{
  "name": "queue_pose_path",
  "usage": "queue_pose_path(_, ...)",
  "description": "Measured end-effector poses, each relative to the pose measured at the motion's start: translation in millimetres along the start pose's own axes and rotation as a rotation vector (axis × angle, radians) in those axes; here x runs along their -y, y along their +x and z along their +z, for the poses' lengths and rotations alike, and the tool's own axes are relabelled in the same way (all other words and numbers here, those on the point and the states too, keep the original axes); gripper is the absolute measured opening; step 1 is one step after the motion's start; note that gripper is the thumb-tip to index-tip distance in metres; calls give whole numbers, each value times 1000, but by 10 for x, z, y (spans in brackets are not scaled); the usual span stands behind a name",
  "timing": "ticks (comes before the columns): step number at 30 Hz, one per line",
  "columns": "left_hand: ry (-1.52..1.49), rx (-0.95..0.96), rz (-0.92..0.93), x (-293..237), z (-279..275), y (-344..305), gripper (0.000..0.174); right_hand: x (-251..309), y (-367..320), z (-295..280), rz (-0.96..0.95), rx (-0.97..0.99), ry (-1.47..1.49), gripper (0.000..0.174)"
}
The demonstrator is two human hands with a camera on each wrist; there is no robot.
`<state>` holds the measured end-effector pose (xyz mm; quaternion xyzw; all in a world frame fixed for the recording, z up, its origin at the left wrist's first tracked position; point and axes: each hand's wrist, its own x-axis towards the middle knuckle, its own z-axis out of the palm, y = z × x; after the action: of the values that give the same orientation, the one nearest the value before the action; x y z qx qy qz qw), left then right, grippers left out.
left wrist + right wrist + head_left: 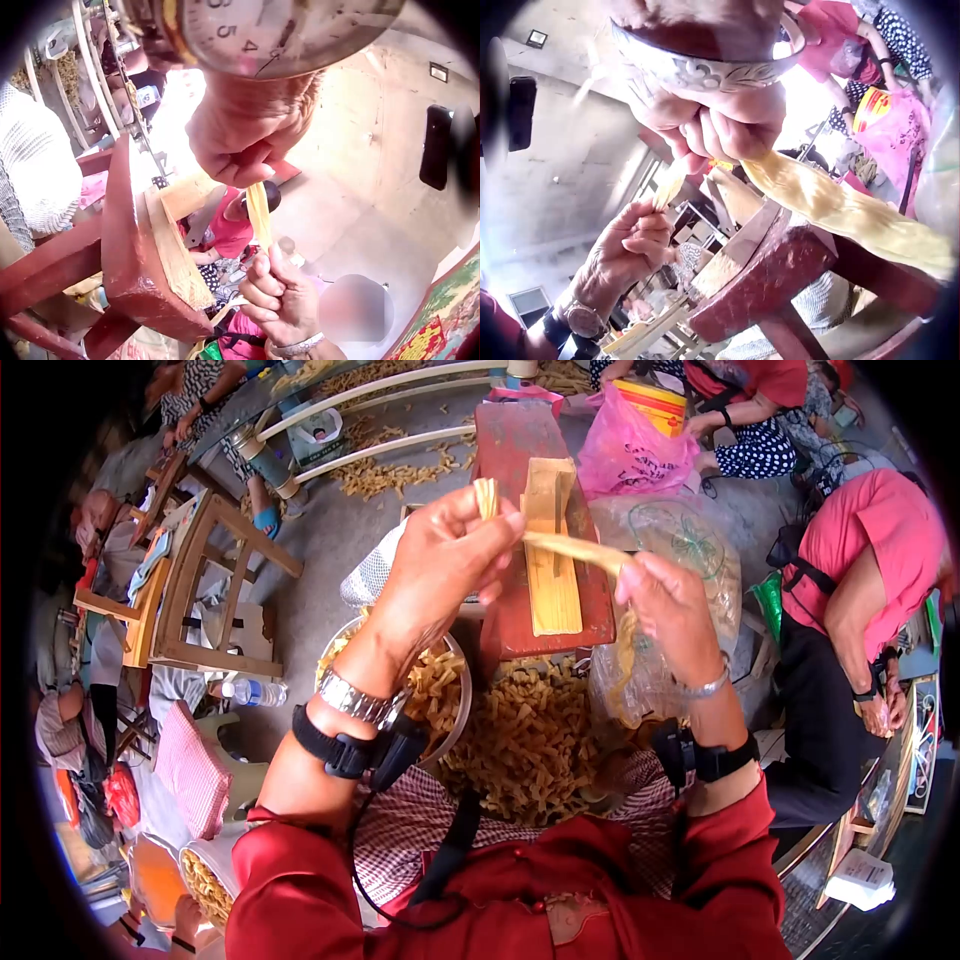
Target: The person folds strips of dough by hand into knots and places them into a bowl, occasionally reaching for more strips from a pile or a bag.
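Note:
A pale yellow strip is stretched between both hands above a red bench. The left hand pinches one end, with a short folded bundle of the same material sticking up from its fingers. The right hand grips the other end, and a longer tail hangs from it in the right wrist view. Beneath the strip, a wooden block with an upright blade lies on the bench. In the left wrist view the strip runs between the two hands.
A metal bowl of folded pieces stands left of a large heap near the lap. A clear plastic bag and a pink bag are right of the bench. A seated person is at the right, wooden chairs at the left.

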<state>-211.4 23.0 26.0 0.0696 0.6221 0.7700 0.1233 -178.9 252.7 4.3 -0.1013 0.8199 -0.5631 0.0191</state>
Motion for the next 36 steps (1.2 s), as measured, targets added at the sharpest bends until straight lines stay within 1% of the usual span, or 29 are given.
queue_pose_path(2, -26, -2, 50, 40, 52, 128, 8, -40, 125, -52, 77, -43, 51, 37)
queue_pose_path(3, -49, 22, 63, 76, 58, 184, 9, -63, 166, -69, 85, -71, 38, 36)
queue_pose_path(6, 77, 44, 90, 215, 59, 300, 7, -274, 248, -76, -18, -135, -42, 35)
queue_pose_path(7, 128, 49, 78, 308, 18, 363, 10, -405, 280, -57, -152, -140, -157, 36)
queue_pose_path(8, 288, -6, 148, 458, -27, 412, 11, -500, 247, -36, -126, -108, -200, 36)
queue_pose_path(10, 608, -119, 288, 591, -39, 427, 14, -551, 133, 38, -76, -44, -286, 35)
queue_pose_path(11, 796, -235, 275, 630, -104, 395, 17, -628, 71, 19, -55, -46, -281, 35)
queue_pose_path(12, 777, -198, 174, 559, -158, 324, 18, -583, -2, 26, 48, -33, -122, 35)
queue_pose_path(14, 627, 33, -94, 283, -136, 119, 24, -388, -175, 0, 247, -13, 196, 33)
queue_pose_path(16, 614, 225, -162, 203, -181, -75, 30, -209, -313, 104, 163, 18, 300, 26)
queue_pose_path(17, 699, 316, -337, -61, -50, -213, 36, -126, -380, 148, 117, 47, 325, 24)
queue_pose_path(18, 752, 392, -255, 153, -161, -260, 36, -33, -450, 195, 76, 75, 348, 22)
queue_pose_path(20, 758, 468, -195, 289, -115, -392, 40, 196, -574, 302, 104, 177, 374, 18)
queue_pose_path(21, 796, 534, -212, 222, -24, -468, 41, 249, -628, 381, 31, 207, 380, 15)
queue_pose_path(22, 590, 744, -285, 369, -140, -497, 44, 278, -681, 472, -38, 231, 382, 13)
queue_pose_path(24, 272, 566, -235, 667, 90, -790, 46, 117, -742, 783, -569, 72, 192, 13)
queue_pose_path(26, 99, 580, -546, 665, 256, -768, 44, 281, -909, 908, -497, 147, 275, 12)
queue_pose_path(27, 25, 564, -700, 662, 340, -760, 44, 280, -1002, 993, -491, 202, 253, 14)
queue_pose_path(28, -133, 486, -909, 676, 423, -796, 42, 259, -1091, 1088, -485, 259, 234, 15)
queue_pose_path(29, -128, 379, -946, 604, 502, -799, 38, 244, -1155, 1183, -491, 303, 259, 17)
queue_pose_path(30, -179, 297, -1010, 618, 524, -785, 34, 274, -1182, 1225, -510, 295, 292, 17)
queue_pose_path(32, -249, 430, -880, 629, 451, -707, 31, 294, -1220, 1172, -483, 286, 358, 16)
queue_pose_path(33, -151, 407, -805, 522, 429, -684, 25, 297, -1206, 1096, -504, 197, 311, 18)
queue_pose_path(34, -12, 338, -742, 409, 432, -649, 23, 273, -1156, 1021, -525, 110, 264, 19)
queue_pose_path(35, -30, 296, -631, 450, 416, -652, 22, 206, -1070, 1002, -574, -120, 291, 16)
queue_pose_path(36, -47, 254, -519, 489, 402, -654, 21, 216, -998, 825, -511, -292, 148, 15)
